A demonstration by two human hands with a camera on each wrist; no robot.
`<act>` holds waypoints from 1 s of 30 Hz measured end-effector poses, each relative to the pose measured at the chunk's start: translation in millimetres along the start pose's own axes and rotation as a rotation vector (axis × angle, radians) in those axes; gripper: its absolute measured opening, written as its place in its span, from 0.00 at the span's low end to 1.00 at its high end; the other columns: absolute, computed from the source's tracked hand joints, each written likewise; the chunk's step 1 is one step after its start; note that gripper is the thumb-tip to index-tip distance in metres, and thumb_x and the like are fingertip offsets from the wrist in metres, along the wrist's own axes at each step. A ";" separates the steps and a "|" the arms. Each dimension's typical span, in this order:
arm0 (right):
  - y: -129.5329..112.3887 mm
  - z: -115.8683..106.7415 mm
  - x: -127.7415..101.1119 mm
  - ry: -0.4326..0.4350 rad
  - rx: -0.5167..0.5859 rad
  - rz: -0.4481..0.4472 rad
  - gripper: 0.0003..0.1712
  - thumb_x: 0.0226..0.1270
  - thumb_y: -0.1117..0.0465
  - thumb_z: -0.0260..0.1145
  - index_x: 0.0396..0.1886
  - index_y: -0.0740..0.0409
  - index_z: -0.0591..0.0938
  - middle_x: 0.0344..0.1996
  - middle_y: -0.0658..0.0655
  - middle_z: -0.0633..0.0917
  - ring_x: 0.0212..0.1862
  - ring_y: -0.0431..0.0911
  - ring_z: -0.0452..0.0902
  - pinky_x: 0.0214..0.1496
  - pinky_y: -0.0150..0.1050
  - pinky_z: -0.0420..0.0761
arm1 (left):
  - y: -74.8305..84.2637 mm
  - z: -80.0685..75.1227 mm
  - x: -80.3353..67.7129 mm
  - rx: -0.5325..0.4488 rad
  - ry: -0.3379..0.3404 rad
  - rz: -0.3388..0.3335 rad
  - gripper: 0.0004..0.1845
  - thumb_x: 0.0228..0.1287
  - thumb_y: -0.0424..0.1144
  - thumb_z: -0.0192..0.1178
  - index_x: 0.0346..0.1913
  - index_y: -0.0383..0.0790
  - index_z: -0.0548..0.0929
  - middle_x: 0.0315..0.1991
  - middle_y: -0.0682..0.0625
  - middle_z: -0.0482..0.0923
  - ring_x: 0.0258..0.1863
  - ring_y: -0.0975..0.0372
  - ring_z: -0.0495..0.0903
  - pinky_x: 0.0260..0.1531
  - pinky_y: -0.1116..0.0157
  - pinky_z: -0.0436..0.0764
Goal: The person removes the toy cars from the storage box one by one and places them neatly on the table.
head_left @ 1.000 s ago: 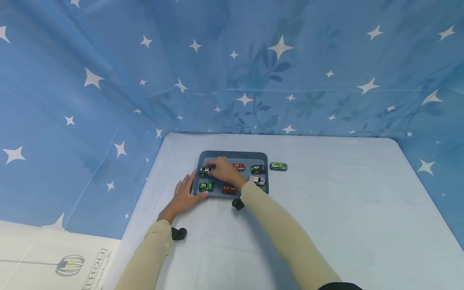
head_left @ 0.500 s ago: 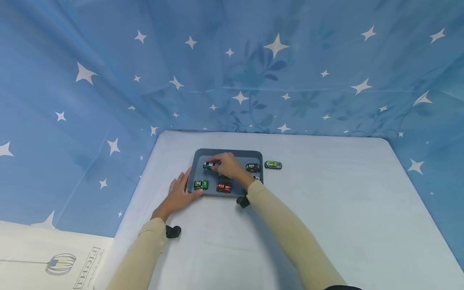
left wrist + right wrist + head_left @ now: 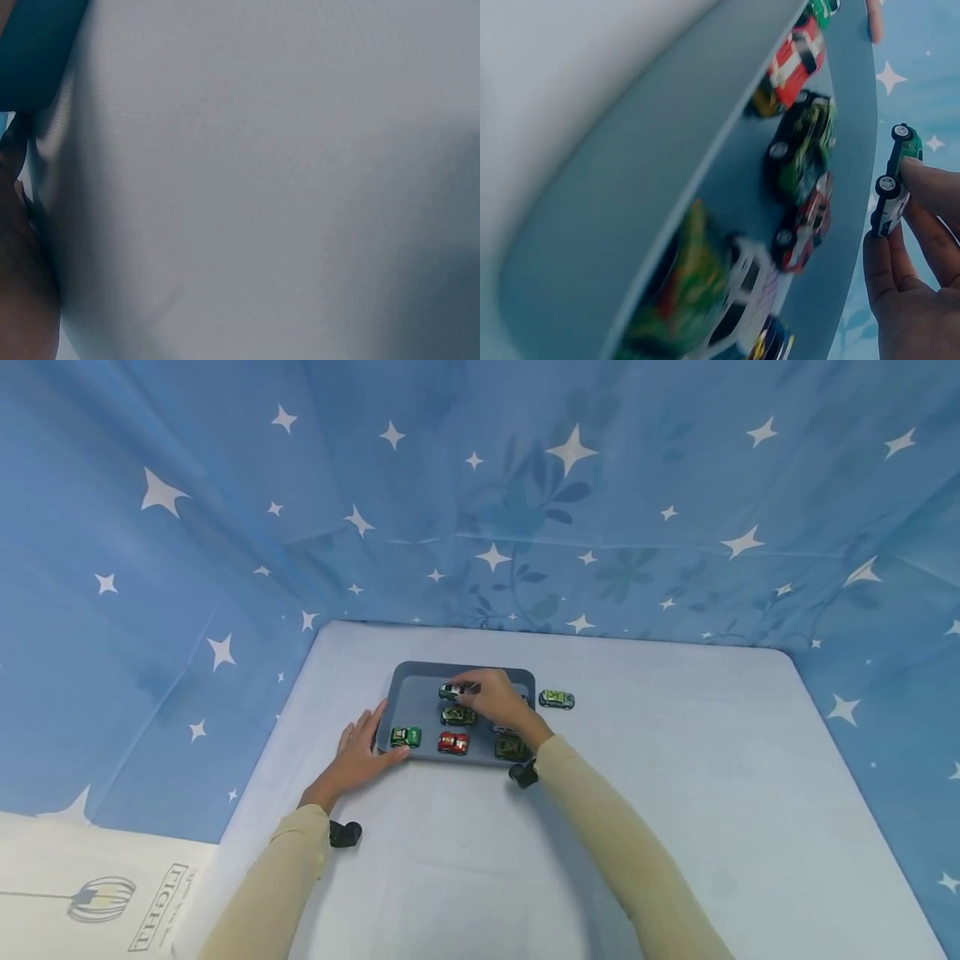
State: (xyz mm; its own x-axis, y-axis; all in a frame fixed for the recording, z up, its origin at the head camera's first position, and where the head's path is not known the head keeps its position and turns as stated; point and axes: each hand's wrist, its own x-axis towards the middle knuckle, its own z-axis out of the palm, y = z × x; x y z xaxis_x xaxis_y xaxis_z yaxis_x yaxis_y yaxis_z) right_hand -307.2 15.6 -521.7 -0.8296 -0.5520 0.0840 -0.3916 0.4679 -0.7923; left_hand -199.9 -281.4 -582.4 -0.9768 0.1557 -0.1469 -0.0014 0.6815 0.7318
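My right hand (image 3: pixel 491 697) pinches a green and white toy car (image 3: pixel 450 692) between thumb and fingers, over the back of the grey tray (image 3: pixel 408 693). In the right wrist view, that car (image 3: pixel 890 208) is lifted above the rim. My left hand (image 3: pixel 356 764) rests at the tray's front left corner, fingers extended along the left side and thumb at the front rim. Inside the tray are a green car (image 3: pixel 406 737), a red car (image 3: pixel 453 742) and a camouflage car (image 3: pixel 458 717). Others lie at the right, partly covered by my right hand and wrist.
A silver and yellow-green toy car (image 3: pixel 557 699) stands on the white table (image 3: pixel 675 777), just right of the tray. Within the tray, an orange-red car (image 3: pixel 804 225) and a white car (image 3: pixel 742 292) show in the right wrist view. A blue star-patterned curtain (image 3: pixel 420 502) hangs behind.
My right hand has moved rightward within the tray's back area, carrying the green and white car away from the back left corner. The left hand stays at the tray's corner; the head view shifts slightly.
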 end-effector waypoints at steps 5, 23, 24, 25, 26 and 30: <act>11.0 -9.3 -9.8 0.003 -0.040 0.020 0.18 0.77 0.65 0.71 0.63 0.56 0.89 0.56 0.57 0.89 0.53 0.49 0.85 0.53 0.48 0.86 | 0.4 2.3 -0.5 0.001 -0.007 0.016 0.60 0.68 0.70 0.65 0.90 0.55 0.41 0.87 0.34 0.41 0.85 0.41 0.35 0.80 0.40 0.29; 30.6 -52.6 -39.7 0.043 -0.065 0.025 0.18 0.75 0.66 0.73 0.62 0.58 0.89 0.56 0.59 0.89 0.54 0.54 0.86 0.58 0.53 0.86 | 8.0 -3.6 -0.2 0.023 -0.017 -0.012 0.59 0.70 0.65 0.66 0.90 0.53 0.41 0.87 0.34 0.40 0.85 0.41 0.34 0.80 0.40 0.30; 31.9 -53.7 -41.3 0.042 -0.069 0.026 0.18 0.75 0.65 0.73 0.62 0.58 0.89 0.56 0.59 0.89 0.54 0.54 0.86 0.57 0.53 0.86 | 7.5 -3.5 -0.2 0.032 -0.019 -0.016 0.58 0.70 0.65 0.66 0.90 0.52 0.41 0.87 0.35 0.40 0.85 0.41 0.34 0.80 0.41 0.30; 32.8 -55.3 -42.6 0.044 -0.073 0.026 0.18 0.75 0.65 0.73 0.62 0.58 0.89 0.56 0.59 0.89 0.53 0.54 0.86 0.57 0.53 0.86 | 7.7 -3.7 -0.3 0.037 -0.020 -0.018 0.58 0.70 0.64 0.66 0.90 0.52 0.41 0.87 0.35 0.40 0.85 0.41 0.34 0.80 0.41 0.30; 34.1 -56.6 -43.9 0.047 -0.075 0.029 0.18 0.74 0.66 0.73 0.62 0.58 0.89 0.56 0.58 0.89 0.53 0.53 0.86 0.56 0.52 0.86 | 8.1 -3.8 -0.4 0.039 -0.021 -0.020 0.58 0.71 0.64 0.66 0.90 0.52 0.41 0.87 0.35 0.40 0.85 0.41 0.34 0.80 0.42 0.30; 38.9 -62.3 -51.1 0.063 -0.080 0.047 0.18 0.74 0.65 0.73 0.61 0.57 0.90 0.55 0.58 0.90 0.54 0.52 0.85 0.56 0.53 0.85 | 9.7 -4.0 -0.5 0.040 -0.023 -0.023 0.58 0.71 0.63 0.66 0.90 0.51 0.41 0.87 0.35 0.41 0.86 0.42 0.34 0.81 0.42 0.29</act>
State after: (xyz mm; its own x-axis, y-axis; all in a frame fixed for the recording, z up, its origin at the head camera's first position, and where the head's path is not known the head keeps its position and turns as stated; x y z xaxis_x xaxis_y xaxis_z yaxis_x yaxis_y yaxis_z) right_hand -304.8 105.0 -519.1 -0.8702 -0.4848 0.0882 -0.3805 0.5474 -0.7454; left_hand -200.3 -277.7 -572.6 -0.9715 0.1555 -0.1791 -0.0151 0.7131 0.7009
